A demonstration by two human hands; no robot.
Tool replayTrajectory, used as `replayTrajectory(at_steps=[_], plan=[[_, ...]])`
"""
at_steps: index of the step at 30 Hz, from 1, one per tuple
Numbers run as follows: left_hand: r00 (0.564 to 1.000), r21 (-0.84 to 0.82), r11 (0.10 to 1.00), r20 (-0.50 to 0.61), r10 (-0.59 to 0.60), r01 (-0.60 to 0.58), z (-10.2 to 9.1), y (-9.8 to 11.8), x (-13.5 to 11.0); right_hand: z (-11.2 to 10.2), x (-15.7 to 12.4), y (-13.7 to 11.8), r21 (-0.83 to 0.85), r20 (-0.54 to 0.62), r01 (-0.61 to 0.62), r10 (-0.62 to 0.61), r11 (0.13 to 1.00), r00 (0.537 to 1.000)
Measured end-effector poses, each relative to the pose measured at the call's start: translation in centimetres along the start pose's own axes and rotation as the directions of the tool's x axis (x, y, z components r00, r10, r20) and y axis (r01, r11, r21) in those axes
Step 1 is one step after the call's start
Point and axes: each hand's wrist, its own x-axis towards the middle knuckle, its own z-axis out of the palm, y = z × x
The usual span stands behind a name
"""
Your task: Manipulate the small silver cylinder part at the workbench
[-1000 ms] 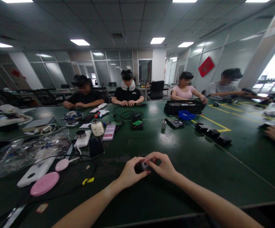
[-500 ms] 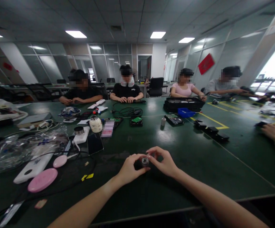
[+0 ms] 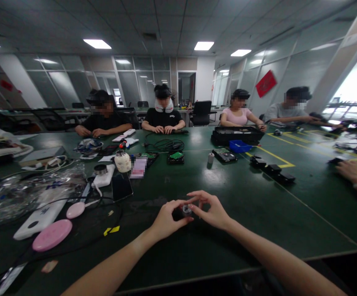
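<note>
Near the front of the green table (image 3: 153, 263), a small grey cylinder (image 3: 187, 211) with a dark mark on its end faces me. My left hand (image 3: 164, 222) curls around it from the left, fingers over the top and thumb below. From the right, my right hand (image 3: 213, 211) pinches at its upper edge with thumb and index finger. The fingers partly cover the cylinder's sides. A similar grey cylinder (image 3: 210, 158) stands upright farther back, beside a hard drive (image 3: 224, 156).
On the left lie a black phone (image 3: 122, 187), a pink disc (image 3: 52, 235), a white power bank (image 3: 38, 220), cables and clear plastic bags (image 3: 42, 189). Black blocks (image 3: 272, 169) and a blue tray (image 3: 240, 146) are right of centre. Several people sit around the table; another person's hand (image 3: 355, 170) is at right.
My right index finger reaches slightly farther left over the top of the cylinder. Both hands stay around it in nearly the same place. The view has shifted a little.
</note>
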Motion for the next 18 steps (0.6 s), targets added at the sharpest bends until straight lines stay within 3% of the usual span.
replayTrajectory(at_steps=[4, 10, 14, 18], plan=[[1.0, 0.0, 1.0, -0.005, 0.002, -0.002, 0.1, -0.2, 0.0, 0.5, 0.1, 0.1, -0.036, 0.044, 0.0, 0.001, 0.999, 0.999], [1.0, 0.007, 1.0, -0.003, -0.007, 0.007, 0.1, -0.2, 0.0, 1.0, 0.1, 0.7, 0.015, -0.047, -0.018, 0.019, 1.0, 0.999], [1.0, -0.004, 1.0, 0.014, -0.004, 0.004, -0.1, 0.2, 0.0, -0.6, 0.6, 2.5, -0.085, -0.151, -0.055, 0.041, 0.995, 0.988], [1.0, -0.002, 1.0, 0.022, -0.014, 0.014, -0.3, 0.4, 0.0, -3.2, 1.3, 6.1, -0.167, -0.152, -0.12, 0.095, 0.979, 0.984]])
